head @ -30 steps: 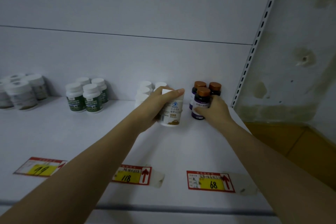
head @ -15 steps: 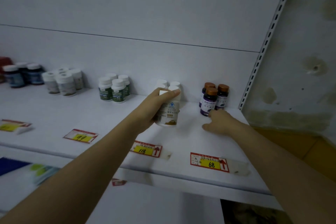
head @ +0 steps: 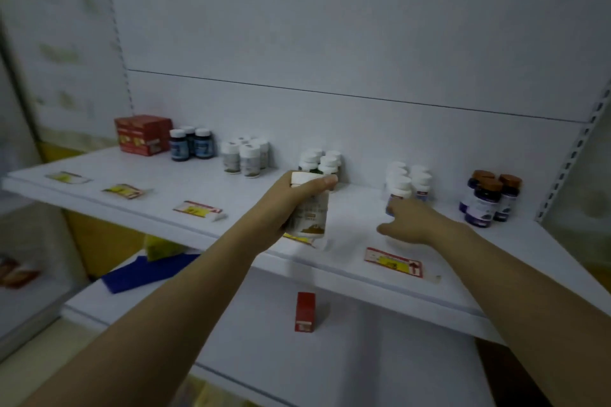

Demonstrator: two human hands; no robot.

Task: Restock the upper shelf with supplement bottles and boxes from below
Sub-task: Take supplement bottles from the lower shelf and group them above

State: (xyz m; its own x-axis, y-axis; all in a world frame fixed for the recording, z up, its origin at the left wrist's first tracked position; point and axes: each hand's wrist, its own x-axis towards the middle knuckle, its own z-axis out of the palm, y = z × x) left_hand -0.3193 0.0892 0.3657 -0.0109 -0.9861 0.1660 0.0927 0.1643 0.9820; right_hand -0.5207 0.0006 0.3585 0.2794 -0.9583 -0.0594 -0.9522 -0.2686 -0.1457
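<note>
My left hand (head: 279,206) grips a white-capped bottle (head: 310,213) over the upper shelf (head: 165,188), right hand (head: 416,225) relaxed and empty near the white bottle cluster (head: 408,182); I judge a careless nudge could topple it.

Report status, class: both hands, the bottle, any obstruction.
Left hand grips white bottle over upper shelf. Right hand open, empty, near white-capped bottles. No obstruction seen.

The white upper shelf (head: 231,196) carries six product groups along its back wall, left to right: red boxes (head: 142,135), blue-labelled bottles (head: 192,147), grey-labelled bottles (head: 246,157), dark-labelled bottles (head: 325,162), white bottles (head: 410,180), brown-capped bottles (head: 489,200). Price tags (head: 393,262) lie along its front edge. The lower shelf (head: 363,357) carries one upright red box (head: 305,311) and, at its left, a flat blue item (head: 145,271).
</note>
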